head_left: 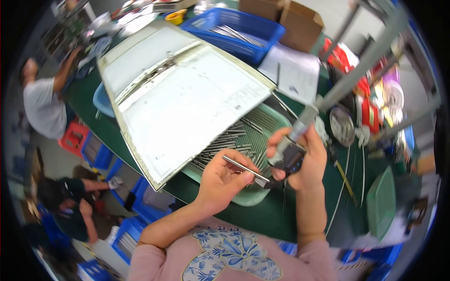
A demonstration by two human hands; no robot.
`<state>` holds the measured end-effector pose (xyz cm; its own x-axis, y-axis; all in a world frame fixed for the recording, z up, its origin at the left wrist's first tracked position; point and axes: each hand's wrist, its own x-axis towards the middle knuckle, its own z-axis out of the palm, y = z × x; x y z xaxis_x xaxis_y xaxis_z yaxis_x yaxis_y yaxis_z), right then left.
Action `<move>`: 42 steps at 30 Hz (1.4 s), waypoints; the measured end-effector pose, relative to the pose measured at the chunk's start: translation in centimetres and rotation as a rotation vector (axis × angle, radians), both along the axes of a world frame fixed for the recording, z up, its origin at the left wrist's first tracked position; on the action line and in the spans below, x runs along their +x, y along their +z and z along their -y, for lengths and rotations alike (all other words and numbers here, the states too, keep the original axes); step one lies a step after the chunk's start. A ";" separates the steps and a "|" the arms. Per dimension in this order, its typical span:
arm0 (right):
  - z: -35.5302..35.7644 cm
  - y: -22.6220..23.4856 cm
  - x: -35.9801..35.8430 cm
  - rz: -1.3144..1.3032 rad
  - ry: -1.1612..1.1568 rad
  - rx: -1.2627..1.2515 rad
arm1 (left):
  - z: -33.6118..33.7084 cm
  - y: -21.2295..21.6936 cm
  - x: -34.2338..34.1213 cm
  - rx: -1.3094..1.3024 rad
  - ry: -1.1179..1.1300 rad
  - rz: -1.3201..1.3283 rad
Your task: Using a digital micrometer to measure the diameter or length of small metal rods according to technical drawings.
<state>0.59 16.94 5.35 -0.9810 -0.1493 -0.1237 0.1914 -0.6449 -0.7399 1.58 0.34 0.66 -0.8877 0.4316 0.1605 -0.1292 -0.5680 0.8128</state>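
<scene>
My left hand point(222, 180) is closed round a short metal rod point(240, 165), pinching it near its lower end between thumb and fingers. In my right hand point(307, 164) is a digital micrometer point(289, 157) with a dark display, gripped by its body. The rod's end lies close below the micrometer; I cannot tell whether they touch. Under both hands stands a light green basket point(269, 117) with many similar metal rods point(232, 140) lying in it. A large open ring binder point(187, 100) with printed sheets overhangs the basket's left part and hides some of the rods.
Behind the binder, a blue basket point(187, 24) holds long thin rods, beside a cardboard box point(302, 25) and a paper sheet with a pen point(278, 73). A grey metal post point(368, 56) slants at right. A green tray point(380, 203) stands right. Other people point(44, 103) work at left.
</scene>
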 end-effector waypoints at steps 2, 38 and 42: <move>-0.4 -0.8 -0.5 -0.003 -0.048 0.046 | -0.2 0.3 -0.3 -0.020 0.112 0.002; 0.9 -4.3 -2.8 0.152 -0.128 0.252 | 1.3 -0.2 -3.5 -0.647 0.340 -0.470; 1.4 -4.2 -2.7 0.155 -0.135 0.251 | 1.7 -0.1 -3.3 -0.652 0.336 -0.466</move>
<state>-2.06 15.49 1.12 -0.9564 0.0354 -0.2900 0.2396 -0.4735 -0.8476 -1.75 -1.38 0.57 -0.8901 0.2911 0.3508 0.3883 0.0812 0.9179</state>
